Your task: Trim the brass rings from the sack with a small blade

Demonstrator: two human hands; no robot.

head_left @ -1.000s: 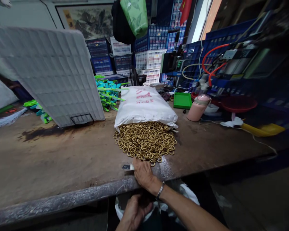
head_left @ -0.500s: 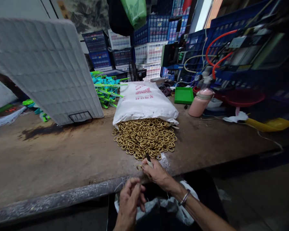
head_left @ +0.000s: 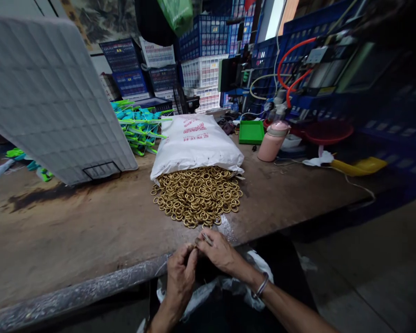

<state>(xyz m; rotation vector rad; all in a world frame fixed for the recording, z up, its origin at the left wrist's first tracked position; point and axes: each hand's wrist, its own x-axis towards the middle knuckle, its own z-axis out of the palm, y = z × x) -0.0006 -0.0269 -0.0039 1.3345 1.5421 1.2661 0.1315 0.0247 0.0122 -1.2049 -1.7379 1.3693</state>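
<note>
A heap of brass-coloured rings [head_left: 197, 196] spills from the mouth of a white sack [head_left: 197, 143] with red print on the table. In front of the heap, at the table's edge, my right hand [head_left: 217, 249] is closed on a small tool [head_left: 207, 239] with a pale metallic part. My left hand [head_left: 182, 270] is closed too, thumb against fingers, its fingertips meeting those of my right hand. A ring seems to be pinched between the two hands, mostly hidden by the fingers. A bracelet [head_left: 261, 285] circles my right wrist.
A grey ribbed panel [head_left: 58, 101] stands on the left, with green and turquoise plastic pieces [head_left: 138, 127] behind it. To the right are a green tray [head_left: 251, 132], a pink bottle [head_left: 273, 142] and a red dish [head_left: 327, 132]. Stacked crates [head_left: 204, 39] fill the back.
My left hand has come up to my right hand, and its loosely curled fingers have closed at the ring. The ring held out by my right hand is now mostly covered. The view has shifted right.
</note>
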